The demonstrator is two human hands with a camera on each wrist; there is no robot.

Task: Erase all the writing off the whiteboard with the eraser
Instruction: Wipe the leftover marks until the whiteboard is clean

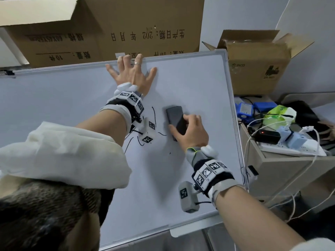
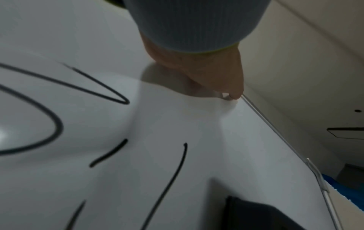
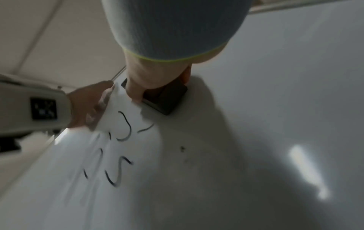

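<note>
A white whiteboard (image 1: pixel 54 98) with a metal frame leans in front of me. Black marker strokes (image 1: pixel 154 115) remain near its middle, partly hidden behind my left wrist; they show as curves (image 2: pixel 173 175) in the left wrist view and as black squiggles (image 3: pixel 124 129) in the right wrist view. My left hand (image 1: pixel 131 73) presses flat on the board near its top edge, fingers spread. My right hand (image 1: pixel 188 131) grips a dark grey eraser (image 1: pixel 176 118) that lies flat against the board, just right of the strokes; the eraser (image 3: pixel 167 98) shows under my fingers.
Large cardboard boxes (image 1: pixel 126 28) stand behind the board. An open box (image 1: pixel 257 60) sits at the right. A side cabinet (image 1: pixel 282 160) holds chargers, a power strip and cables. A cream sleeve (image 1: pixel 63 153) covers my left upper arm.
</note>
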